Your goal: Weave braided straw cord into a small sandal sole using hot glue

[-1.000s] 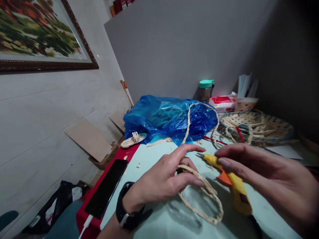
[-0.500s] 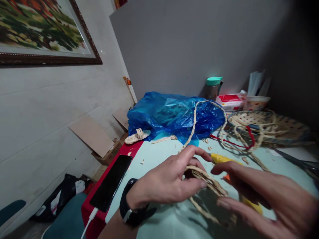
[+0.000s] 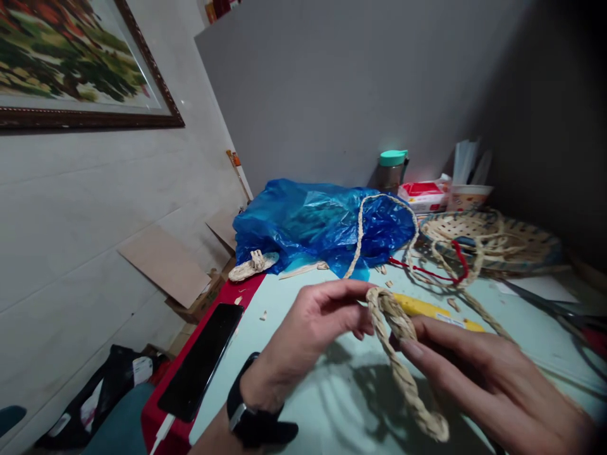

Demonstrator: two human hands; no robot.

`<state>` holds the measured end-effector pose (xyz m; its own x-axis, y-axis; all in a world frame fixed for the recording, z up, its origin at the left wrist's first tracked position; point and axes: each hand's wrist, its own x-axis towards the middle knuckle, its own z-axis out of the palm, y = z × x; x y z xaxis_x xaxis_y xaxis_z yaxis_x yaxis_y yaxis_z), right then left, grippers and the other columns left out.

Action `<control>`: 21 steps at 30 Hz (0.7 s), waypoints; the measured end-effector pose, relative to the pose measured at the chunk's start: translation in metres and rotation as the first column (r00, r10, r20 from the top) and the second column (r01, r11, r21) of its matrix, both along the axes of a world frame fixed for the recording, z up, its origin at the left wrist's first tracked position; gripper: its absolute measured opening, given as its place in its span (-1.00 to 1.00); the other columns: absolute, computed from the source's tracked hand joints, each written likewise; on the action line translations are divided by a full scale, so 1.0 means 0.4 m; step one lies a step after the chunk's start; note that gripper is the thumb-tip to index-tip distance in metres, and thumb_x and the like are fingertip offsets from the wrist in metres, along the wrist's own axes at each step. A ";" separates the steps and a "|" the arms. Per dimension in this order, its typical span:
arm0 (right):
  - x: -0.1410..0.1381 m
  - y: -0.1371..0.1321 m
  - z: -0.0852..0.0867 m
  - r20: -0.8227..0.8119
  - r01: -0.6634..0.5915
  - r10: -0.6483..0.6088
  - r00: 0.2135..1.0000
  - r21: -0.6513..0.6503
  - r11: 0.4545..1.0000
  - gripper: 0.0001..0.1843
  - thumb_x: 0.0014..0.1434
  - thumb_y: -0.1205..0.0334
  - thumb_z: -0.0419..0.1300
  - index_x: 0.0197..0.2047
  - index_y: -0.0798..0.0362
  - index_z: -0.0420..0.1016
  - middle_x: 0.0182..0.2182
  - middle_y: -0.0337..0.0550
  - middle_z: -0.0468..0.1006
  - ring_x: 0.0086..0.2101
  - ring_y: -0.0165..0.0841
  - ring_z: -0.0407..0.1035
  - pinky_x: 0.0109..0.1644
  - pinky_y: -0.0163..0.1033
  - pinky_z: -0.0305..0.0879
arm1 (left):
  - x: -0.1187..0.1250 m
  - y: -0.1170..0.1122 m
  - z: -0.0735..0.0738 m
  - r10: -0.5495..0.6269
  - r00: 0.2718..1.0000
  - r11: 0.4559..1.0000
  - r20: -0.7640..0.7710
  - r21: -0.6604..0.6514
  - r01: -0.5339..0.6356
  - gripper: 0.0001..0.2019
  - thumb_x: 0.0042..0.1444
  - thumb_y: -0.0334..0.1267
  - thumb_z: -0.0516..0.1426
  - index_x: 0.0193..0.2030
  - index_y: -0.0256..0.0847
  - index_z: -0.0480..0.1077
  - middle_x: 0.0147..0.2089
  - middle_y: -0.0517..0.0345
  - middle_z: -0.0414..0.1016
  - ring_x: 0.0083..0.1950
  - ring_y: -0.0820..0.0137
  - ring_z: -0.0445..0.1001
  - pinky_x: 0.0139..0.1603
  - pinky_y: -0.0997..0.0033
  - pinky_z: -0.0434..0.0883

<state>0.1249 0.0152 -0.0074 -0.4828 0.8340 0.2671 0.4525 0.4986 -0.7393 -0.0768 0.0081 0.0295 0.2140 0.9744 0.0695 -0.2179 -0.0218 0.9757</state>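
Observation:
A folded length of braided straw cord (image 3: 403, 379) hangs above the table, its loose end pointing down towards me. My right hand (image 3: 478, 360) pinches the folded part between thumb and fingers. At the top of the bend, my left hand (image 3: 327, 316) has its fingertips closed on the braid, partly hidden behind it. The left wrist wears a black watch (image 3: 251, 404). Just behind the braid lies a yellow tool (image 3: 427, 308), mostly covered by my right hand. A thinner braided cord (image 3: 360, 237) loops up over a blue plastic bag (image 3: 303, 215).
A small straw sandal (image 3: 253, 265) lies beside the bag, and a phone (image 3: 202, 360) on a cable is at the left edge. A woven basket (image 3: 531, 246) with straw strands, red cord (image 3: 459, 256), a green-lidded bottle (image 3: 391, 170), tissues (image 3: 424, 196) and dark-bladed scissors (image 3: 540, 297) are rightward.
My right hand has closed on the braid, having been apart from it. The braid has been turned, so its plaited side and dangling end show. The view has shifted slightly.

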 end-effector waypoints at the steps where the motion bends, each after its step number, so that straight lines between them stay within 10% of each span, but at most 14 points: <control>1: 0.000 -0.001 -0.008 -0.007 0.014 -0.014 1.000 0.001 1.000 -0.55 0.46 -0.09 -0.05 -0.33 -0.03 0.41 -0.50 -0.33 0.43 -0.50 -0.41 0.34 -0.44 -0.38 0.29 | 0.011 0.000 -0.008 -0.022 1.000 1.000 0.021 -0.009 0.023 -0.82 0.17 -0.34 0.27 -0.09 -0.17 0.62 -0.24 0.15 0.55 -0.27 0.49 0.40 -0.18 0.50 0.33; 7: 0.003 -0.008 -0.030 -0.054 0.069 -0.059 0.997 0.198 0.978 -0.71 0.42 -0.07 0.03 -0.06 -0.13 0.48 -0.18 -0.28 0.60 -0.24 -0.32 0.51 -0.22 -0.35 0.44 | 0.050 -0.008 -0.039 -0.004 0.990 0.998 0.144 -0.058 0.012 -0.89 0.18 -0.31 0.28 -0.17 -0.18 0.64 -0.19 0.13 0.60 -0.16 0.43 0.49 -0.03 0.44 0.38; 15: -0.014 0.008 -0.003 -0.033 -0.176 0.176 0.984 -0.007 0.984 -0.69 0.43 0.00 -0.02 -0.24 -0.07 0.43 -0.44 -0.33 0.51 -0.51 -0.38 0.39 -0.44 -0.30 0.32 | 0.056 -0.025 -0.022 0.241 0.954 0.962 -0.179 0.177 -0.210 -0.86 0.11 -0.24 0.31 -0.21 -0.20 0.66 -0.24 0.04 0.58 -0.18 0.27 0.49 -0.12 0.31 0.40; 21: 0.016 0.015 -0.021 -0.026 0.148 -0.146 0.989 0.196 0.969 -0.63 0.36 -0.15 0.02 -0.01 -0.16 0.49 -0.23 -0.16 0.60 -0.25 -0.15 0.52 -0.35 -0.20 0.48 | 0.056 -0.017 -0.019 0.326 0.928 0.935 -0.182 0.207 -0.288 -0.90 0.05 -0.31 0.31 -0.28 -0.27 0.59 -0.30 0.07 0.55 -0.27 0.32 0.46 -0.19 0.31 0.40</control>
<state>0.1312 0.0213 -0.0157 -0.3547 0.8262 0.4377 0.5236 0.5634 -0.6391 -0.0546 0.0012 0.0220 -0.0655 0.9710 0.2300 0.0364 -0.2280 0.9730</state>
